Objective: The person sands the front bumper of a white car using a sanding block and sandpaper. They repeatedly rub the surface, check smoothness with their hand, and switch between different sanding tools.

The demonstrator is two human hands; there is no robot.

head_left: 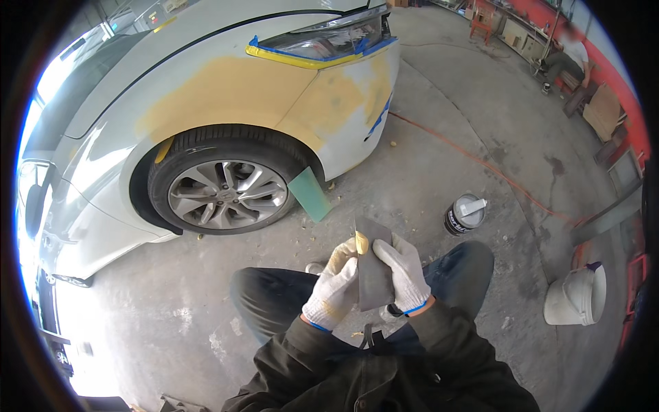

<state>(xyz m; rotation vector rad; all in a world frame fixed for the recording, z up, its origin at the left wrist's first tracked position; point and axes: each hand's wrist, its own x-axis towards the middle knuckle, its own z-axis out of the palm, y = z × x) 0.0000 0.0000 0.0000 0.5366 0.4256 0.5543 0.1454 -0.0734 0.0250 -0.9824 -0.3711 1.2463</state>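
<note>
Both my hands wear white knitted gloves and meet in front of my knees. My left hand [332,292] is closed on the left side of a dark grey rectangular sheet [375,278], which looks like sandpaper. My right hand [406,276] grips its right side, thumb on the face toward me. A tan-yellow patch [362,242] shows at the sheet's upper left edge; I cannot tell what it is. Beyond my hands, a pale green rectangular plate [311,195] leans against the car's front tire [165,189].
The white car [96,165] has tan patches [233,89] on fender and bumper. Blue and yellow masking tape [292,60] edges its headlight. A can [465,215] and a white bucket [576,295] stand at right. An orange hose [473,159] crosses the floor; a person sits far right.
</note>
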